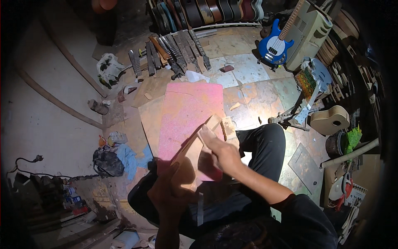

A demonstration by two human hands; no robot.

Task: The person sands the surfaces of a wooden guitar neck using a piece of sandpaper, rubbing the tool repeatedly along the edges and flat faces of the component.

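- Pink board (192,108): lies on the floor, below the work.
- Pale wooden piece (190,159): over the board's near end, grasped by the left hand (169,194); right hand (225,154) clasps its upper edge.
- White plastic bag (109,66): contents hidden.
- Dark pot (333,144): green plastic (353,138) beside or inside, cannot tell.

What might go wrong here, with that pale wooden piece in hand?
The pale wooden piece, held at a slant, might slip from the left fingers. The right fingers are near its edge, so a splinter seems possible. Farther off, the blue guitar stands on end and could topple if knocked.
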